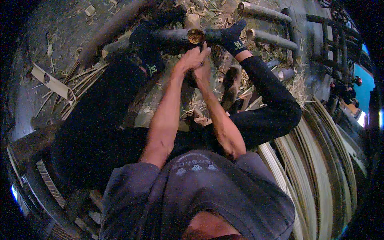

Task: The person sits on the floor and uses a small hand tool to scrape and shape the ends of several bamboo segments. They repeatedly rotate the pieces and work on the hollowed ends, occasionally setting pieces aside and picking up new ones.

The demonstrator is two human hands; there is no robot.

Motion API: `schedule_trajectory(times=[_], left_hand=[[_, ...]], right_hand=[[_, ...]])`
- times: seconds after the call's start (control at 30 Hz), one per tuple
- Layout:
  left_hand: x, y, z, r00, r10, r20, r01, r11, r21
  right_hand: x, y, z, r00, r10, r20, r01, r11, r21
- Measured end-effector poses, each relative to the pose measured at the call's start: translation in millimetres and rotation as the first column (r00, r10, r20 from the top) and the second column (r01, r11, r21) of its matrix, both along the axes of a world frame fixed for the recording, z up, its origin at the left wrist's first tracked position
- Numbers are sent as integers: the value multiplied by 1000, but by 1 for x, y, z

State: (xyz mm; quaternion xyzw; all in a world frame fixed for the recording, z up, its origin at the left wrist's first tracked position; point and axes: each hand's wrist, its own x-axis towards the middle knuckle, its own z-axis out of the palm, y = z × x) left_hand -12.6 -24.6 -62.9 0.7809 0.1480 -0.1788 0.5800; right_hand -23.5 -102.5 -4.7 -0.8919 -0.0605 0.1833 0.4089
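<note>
My left hand and my right hand are close together, the left lying over the right. Both look closed around something dark, mostly hidden by the fingers; I cannot make out what it is. Just beyond them, a dark pole lies crosswise on the floor. A round, yellow-brown patch shows at its middle, right beyond my fingertips; I cannot tell whether it is a cut face or a hollow. My feet in dark socks rest at the pole, one on either side of my hands.
Wood chips and shavings litter the floor. A frame of round poles stands at the far right. Long pale curved strips are stacked at my right. A split light-coloured piece and thin sticks lie at the left.
</note>
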Motion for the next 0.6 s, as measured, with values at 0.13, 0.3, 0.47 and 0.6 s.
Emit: schedule_trajectory(times=[0.13, 0.3, 0.47, 0.6], left_hand=[[13, -23, 21, 979, 154, -135, -182, 954, -238], [34, -52, 24, 821, 565, -85, -556, 757, -343], [77, -57, 4, 605, 690, -396, -796, 532, -289], [81, -54, 16, 671, 626, -397, -741, 574, -348]], right_hand=[[30, -41, 20, 970, 244, -3, -243, 966, -83], [93, -48, 39, 828, 556, -74, -550, 778, -305], [183, -27, 27, 421, 878, -227, -894, 359, -269], [183, -50, -7, 545, 823, -162, -828, 498, -257]])
